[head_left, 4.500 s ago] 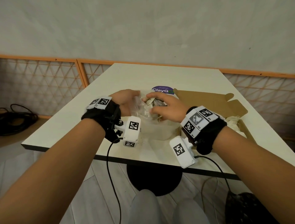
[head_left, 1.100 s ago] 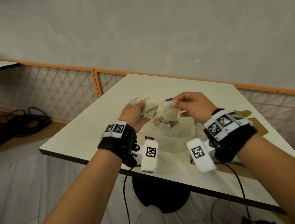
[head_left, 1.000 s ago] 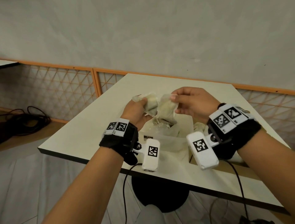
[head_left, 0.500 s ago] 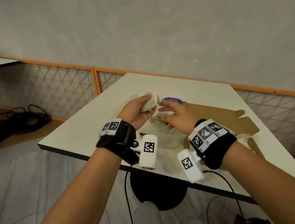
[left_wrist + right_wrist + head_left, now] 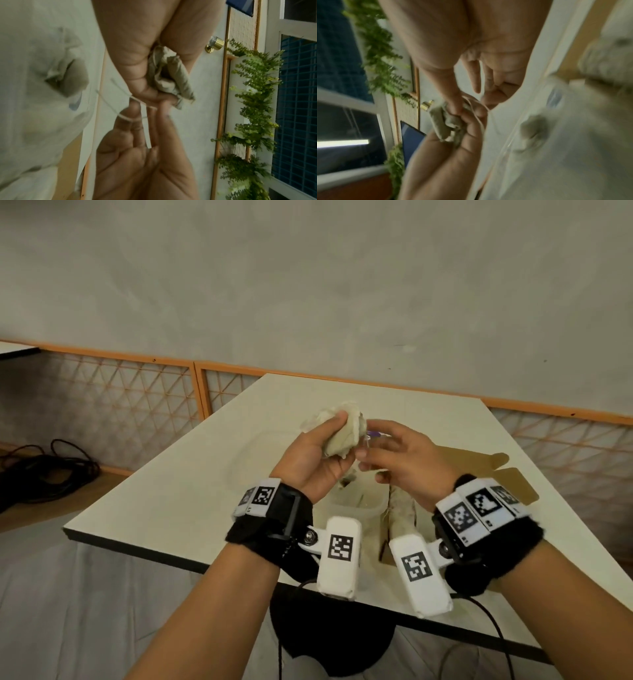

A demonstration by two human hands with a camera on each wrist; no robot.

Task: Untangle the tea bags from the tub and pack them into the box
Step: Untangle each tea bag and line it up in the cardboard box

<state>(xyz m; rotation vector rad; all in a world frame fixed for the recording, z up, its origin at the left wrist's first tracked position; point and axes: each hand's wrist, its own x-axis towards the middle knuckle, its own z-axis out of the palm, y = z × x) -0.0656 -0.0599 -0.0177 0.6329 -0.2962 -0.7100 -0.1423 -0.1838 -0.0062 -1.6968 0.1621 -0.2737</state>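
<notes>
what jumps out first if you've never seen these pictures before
The crumpled beige tea bags gripped in the left hand, raised above the table's middle, draw the eye first. Next, the right hand beside them, its fingers caught in thin white strings. Below lies the clear plastic tub, with the open brown cardboard box to its right on the white table.

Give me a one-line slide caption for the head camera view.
Left hand grips bunched tea bags above the tub while right hand works at their strings.
</notes>
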